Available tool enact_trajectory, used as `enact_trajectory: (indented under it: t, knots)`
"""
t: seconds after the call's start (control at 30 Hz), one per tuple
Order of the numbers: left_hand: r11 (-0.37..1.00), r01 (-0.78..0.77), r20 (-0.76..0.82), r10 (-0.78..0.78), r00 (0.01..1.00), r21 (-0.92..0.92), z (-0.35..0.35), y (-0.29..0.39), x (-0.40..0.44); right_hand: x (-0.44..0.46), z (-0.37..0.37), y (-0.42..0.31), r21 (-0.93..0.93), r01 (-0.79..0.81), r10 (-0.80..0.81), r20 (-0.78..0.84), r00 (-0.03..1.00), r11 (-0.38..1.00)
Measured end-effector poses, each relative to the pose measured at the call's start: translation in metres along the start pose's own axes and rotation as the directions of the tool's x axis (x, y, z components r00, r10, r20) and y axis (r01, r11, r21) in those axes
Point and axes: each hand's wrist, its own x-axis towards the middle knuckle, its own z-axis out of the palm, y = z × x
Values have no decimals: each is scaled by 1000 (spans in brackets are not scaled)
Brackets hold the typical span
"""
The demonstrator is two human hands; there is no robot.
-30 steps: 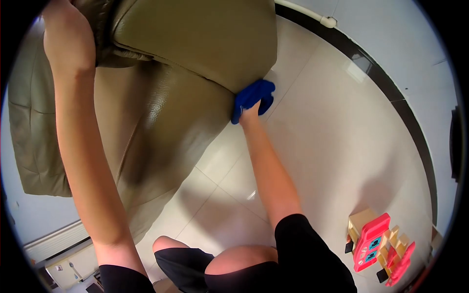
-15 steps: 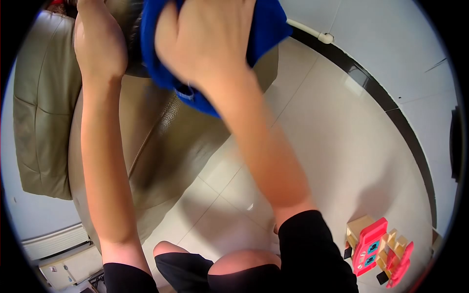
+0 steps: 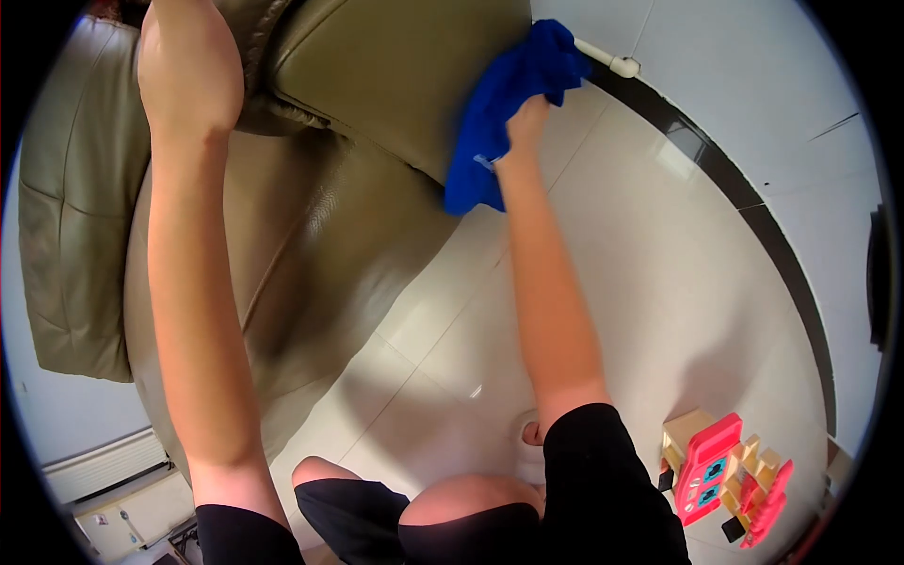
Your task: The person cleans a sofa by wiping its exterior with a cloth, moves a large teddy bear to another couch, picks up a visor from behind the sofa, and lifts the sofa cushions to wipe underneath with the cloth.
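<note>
A blue cloth (image 3: pixel 480 118) with a small white tag hangs against the outer side of the brown leather sofa's armrest (image 3: pixel 405 71). My right hand (image 3: pixel 528 122) is closed on the cloth, pressing it near the armrest's far right edge. At the upper left, my left hand (image 3: pixel 188 71) leans by the sofa seat (image 3: pixel 273 217), and its fingers run out of the top of the view, so their shape is hidden.
A red and wooden toy (image 3: pixel 716 480) stands on the tiled floor (image 3: pixel 659 282) at lower right. Along the white wall runs a dark baseboard (image 3: pixel 753 193) with a white pipe (image 3: pixel 617 66). A sofa cushion (image 3: pixel 75 207) is at left.
My right hand has carried the blue cloth from above the armrest, rightward and down to its outer side. The armrest top is now uncovered. My left hand has barely moved.
</note>
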Motion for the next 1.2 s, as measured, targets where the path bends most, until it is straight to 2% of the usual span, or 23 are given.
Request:
enact_trajectory:
  t: [0.03,0.07,0.1,0.13,0.17,0.23,0.27,0.3,0.37,0.4,0.43,0.5,0.57,0.63,0.7,0.8,0.87,0.93,1.03,1.1,1.17,1.2]
  knots:
    - [999,32,7,-32,999,-5,-1,2,-2,-11,17,53,-140,-73,82,56,995,987]
    - [997,53,30,-51,998,-63,-3,0,-1,-4,-12,58,358,-224,141,242,960,907]
    - [990,75,53,-70,996,-119,-6,-2,-1,9,-50,49,723,-395,92,421,902,567]
    - [971,88,91,-69,993,-224,-15,-9,4,13,-48,46,554,-458,269,391,880,695]
    - [971,64,98,-43,994,-230,-17,-13,5,17,-46,42,362,-548,436,348,830,754]
    - [973,22,106,2,994,-230,-19,-21,7,-9,-42,43,596,-648,614,303,729,475]
    - [979,11,98,10,995,-203,-18,-22,7,-26,-42,44,694,-649,691,303,657,312]
    - [985,2,87,13,996,-172,-17,-21,7,-43,-42,46,517,-649,657,204,726,557]
    - [995,3,68,4,998,-104,-14,-20,6,-90,-42,43,254,-589,581,113,806,767]
    - [998,6,55,-3,998,-68,-12,-19,6,-116,-38,38,221,-577,570,100,816,787]
    - [1000,16,39,-15,999,-27,-11,-17,6,-151,-24,50,246,-652,650,103,753,717]
    - [997,44,5,-45,999,61,-9,-13,8,-179,-26,21,95,-728,716,136,685,679]
    - [984,96,-31,-93,995,151,-6,-10,9,-180,-51,-44,-72,-693,693,167,701,718]
    - [972,125,-49,-117,992,200,-7,-8,12,-189,-59,-68,-100,-640,647,169,743,762]
    - [982,90,-15,-89,996,168,-14,-14,16,-190,-63,-79,-45,-650,646,189,740,758]
    - [995,-71,167,83,982,-72,-21,-20,3,-189,-77,-92,-5,-674,654,251,714,739]
    - [988,-91,287,124,950,-126,-29,-14,10,-190,-88,-103,-13,-691,656,329,679,723]
    - [991,-125,317,135,939,-52,-40,-13,10,-194,-99,-115,-44,-705,649,434,625,708]
    - [951,-167,228,107,968,261,-58,-22,-5,-192,-129,-134,-13,-685,606,476,637,729]
    - [871,-153,148,94,984,466,-68,-32,-23,-192,-157,-155,31,-816,666,561,492,577]
    - [912,-135,96,106,990,387,-67,-39,-60,-217,-177,-163,89,-885,688,595,415,458]
    - [972,-126,66,115,991,200,-67,-29,-103,-238,-185,-159,132,-892,687,592,421,433]
